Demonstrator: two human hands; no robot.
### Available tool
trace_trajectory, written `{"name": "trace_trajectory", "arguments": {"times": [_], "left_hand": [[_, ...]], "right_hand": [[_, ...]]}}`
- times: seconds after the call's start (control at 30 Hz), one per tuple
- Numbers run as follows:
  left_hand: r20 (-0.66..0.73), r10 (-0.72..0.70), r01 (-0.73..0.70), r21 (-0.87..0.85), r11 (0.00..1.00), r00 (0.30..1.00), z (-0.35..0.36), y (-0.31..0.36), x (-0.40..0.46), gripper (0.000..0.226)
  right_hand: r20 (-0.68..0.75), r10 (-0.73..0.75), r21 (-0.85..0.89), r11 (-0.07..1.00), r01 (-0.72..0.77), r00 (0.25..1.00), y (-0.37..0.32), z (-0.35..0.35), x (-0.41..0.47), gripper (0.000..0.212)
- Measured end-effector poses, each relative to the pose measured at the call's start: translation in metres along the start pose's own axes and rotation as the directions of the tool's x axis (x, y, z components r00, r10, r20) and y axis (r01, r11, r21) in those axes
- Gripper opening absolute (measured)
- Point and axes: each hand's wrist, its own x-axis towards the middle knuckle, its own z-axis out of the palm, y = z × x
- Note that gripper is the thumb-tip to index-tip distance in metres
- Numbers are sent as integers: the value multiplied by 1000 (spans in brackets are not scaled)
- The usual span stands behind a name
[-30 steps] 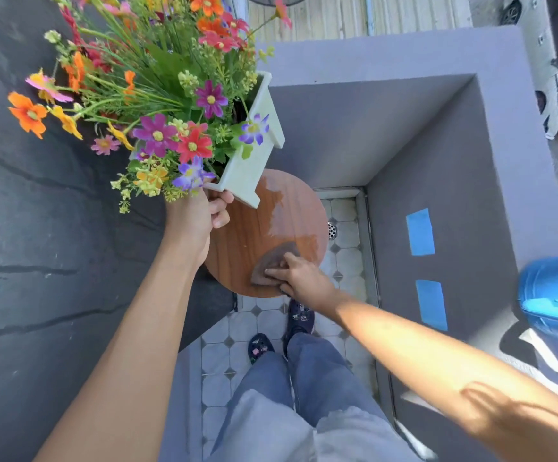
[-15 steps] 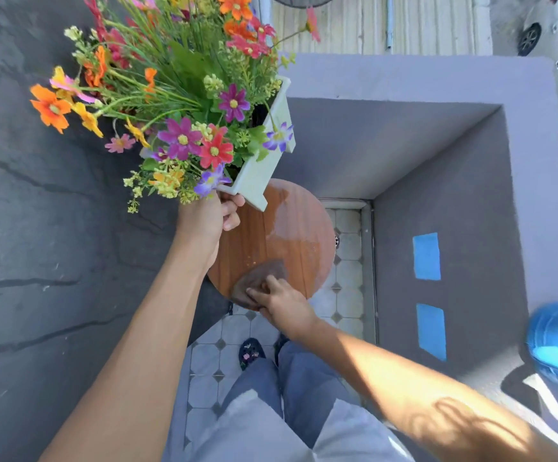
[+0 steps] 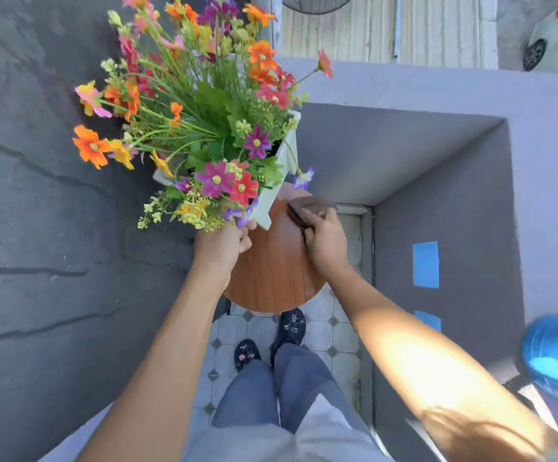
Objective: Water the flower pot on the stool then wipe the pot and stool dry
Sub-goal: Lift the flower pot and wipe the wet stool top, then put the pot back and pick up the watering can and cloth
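Note:
A white flower pot [image 3: 267, 205] full of colourful flowers [image 3: 204, 128] is held tilted above the left part of a round wooden stool [image 3: 271, 271]. My left hand [image 3: 222, 245] grips the pot's lower edge from beneath. On the far side of the stool top my right hand [image 3: 324, 238] presses a brown cloth [image 3: 307, 208] against the wood, close to the pot's corner. The flowers hide most of the pot.
A blue container [image 3: 557, 358] stands on the grey ledge [image 3: 471, 168] at the right. Blue tape patches [image 3: 426, 265] mark the ledge's inner wall. A dark wall [image 3: 37, 261] is on the left. My feet stand on tiled floor [image 3: 321, 331] below the stool.
My right hand has slid the cloth from the stool's near edge to its far side. The pot stays lifted in my left hand. The wet patch on the stool no longer shows.

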Motion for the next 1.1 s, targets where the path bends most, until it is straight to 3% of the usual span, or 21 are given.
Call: {"name": "trace_trajectory", "arguments": {"times": [0.2,0.27,0.33,0.4,0.47,0.63,0.77,0.9,1.0,1.1], "left_hand": [[-188,-138,149,46,988,973,8,-59,-12,18],[-197,-130,142,47,989,972,16,-78,-19,18],[-186,-111,125,64,990,976,23,-95,-27,33],[-200,-169,186,69,980,965,31,-107,-38,31],[-197,-197,222,117,968,960,35,-123,-47,15],[-174,-214,241,148,959,961,54,-133,-65,11],[-135,-268,272,7,962,954,68,-125,-75,16],[-158,-331,345,69,936,930,71,-140,-75,21],[-130,-333,340,37,940,934,75,-143,-71,33],[-97,-304,309,40,950,948,72,-142,-73,30]], "right_hand": [[48,-37,-1,999,37,998,20,22,-112,51],[10,152,136,979,-152,988,28,25,-132,49],[-27,355,267,904,-335,935,30,27,-138,48],[-35,446,351,843,-407,894,23,23,-139,48],[-34,456,385,827,-410,889,17,19,-140,45],[-62,458,399,826,-399,887,14,12,-148,39],[-24,549,467,745,-476,835,21,7,-159,23],[-70,541,497,747,-441,838,25,3,-180,18],[-76,559,554,712,-431,826,20,-10,-194,13],[-81,577,593,683,-427,812,15,-19,-207,15]]}}
